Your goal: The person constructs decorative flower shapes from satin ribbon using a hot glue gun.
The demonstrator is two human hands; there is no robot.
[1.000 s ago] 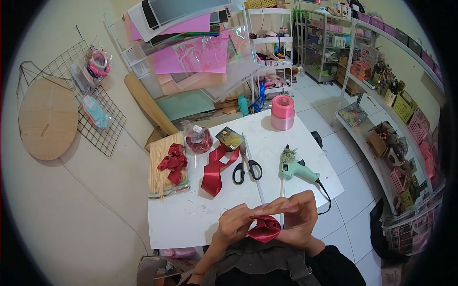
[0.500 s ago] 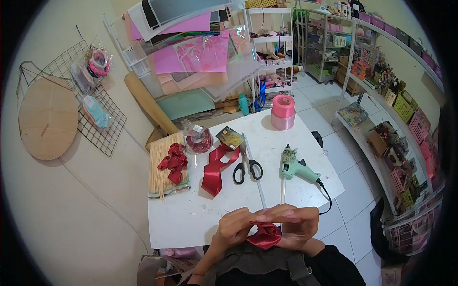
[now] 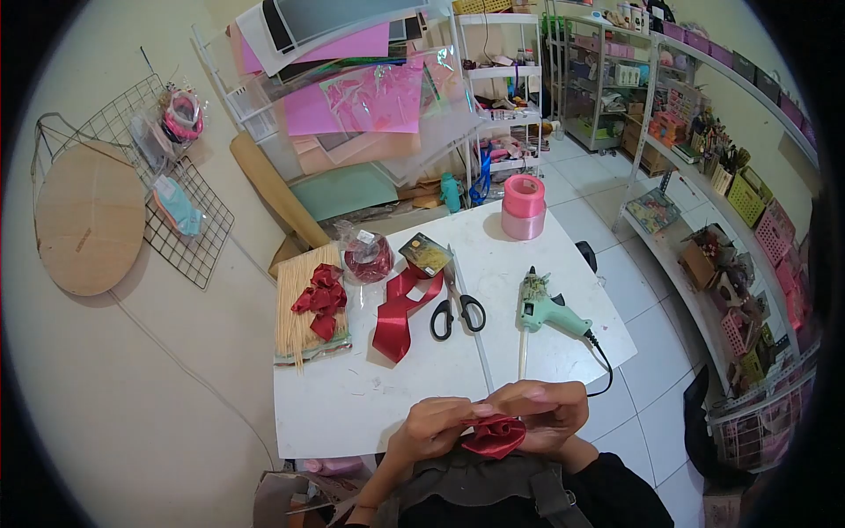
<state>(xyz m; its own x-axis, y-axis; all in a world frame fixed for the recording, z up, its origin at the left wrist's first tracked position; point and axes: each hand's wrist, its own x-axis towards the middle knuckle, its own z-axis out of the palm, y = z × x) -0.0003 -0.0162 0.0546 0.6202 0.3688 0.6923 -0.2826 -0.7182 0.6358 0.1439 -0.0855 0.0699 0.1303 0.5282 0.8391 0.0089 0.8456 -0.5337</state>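
Observation:
A folded piece of dark red satin ribbon (image 3: 495,437) is pinched between both hands, close to my body at the front edge of the table. My left hand (image 3: 435,428) grips its left side. My right hand (image 3: 547,414) curls over its right side, fingers bent toward the left. Fingertips of the two hands meet along the ribbon's upper edge and partly hide it. Past the hands lie black-handled scissors (image 3: 458,315) and a loose red ribbon length (image 3: 393,327). A mint-green glue gun (image 3: 556,317) rests at the right.
Red folded ribbon pieces (image 3: 322,301) lie on a pack of wooden sticks (image 3: 299,339). A wrapped red ribbon roll (image 3: 368,259), a small yellow-black packet (image 3: 425,255) and stacked pink ribbon rolls (image 3: 524,207) stand on the white table (image 3: 396,387). Shelves (image 3: 678,189) line the right side.
The red ribbon in my hands has turned and now shows a more rolled, curled fold. My fingers have shifted slightly along its top edge. Things on the table have stayed put.

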